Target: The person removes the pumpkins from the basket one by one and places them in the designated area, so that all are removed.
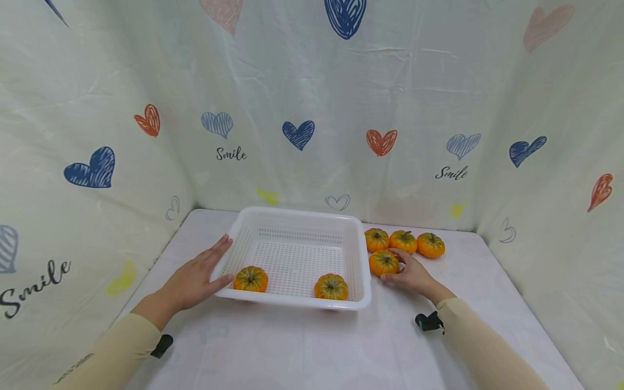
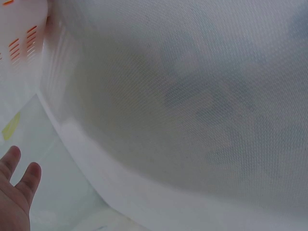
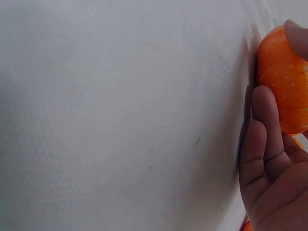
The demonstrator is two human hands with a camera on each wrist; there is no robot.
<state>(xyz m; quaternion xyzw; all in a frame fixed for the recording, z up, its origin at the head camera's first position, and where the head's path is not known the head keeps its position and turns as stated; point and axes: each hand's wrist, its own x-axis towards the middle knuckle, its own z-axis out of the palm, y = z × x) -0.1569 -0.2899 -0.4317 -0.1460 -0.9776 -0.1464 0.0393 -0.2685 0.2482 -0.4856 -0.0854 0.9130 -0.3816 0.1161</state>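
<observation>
Clearly ribbed pumpkin (image 1: 382,263), right hand (image 1: 413,277) holding it, perforated plastic basket (image 1: 292,255)

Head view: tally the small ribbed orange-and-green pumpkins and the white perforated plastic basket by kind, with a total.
Rectangular white perforated plastic basket: 1
Small ribbed orange-and-green pumpkins: 6 (2 inside the basket, 4 outside to its right, including the pumpkin the right hand grips)
Total: 7

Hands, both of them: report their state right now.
Left hand: open, at the white basket's left side.
Right hand: holding a small orange pumpkin beside the basket.
</observation>
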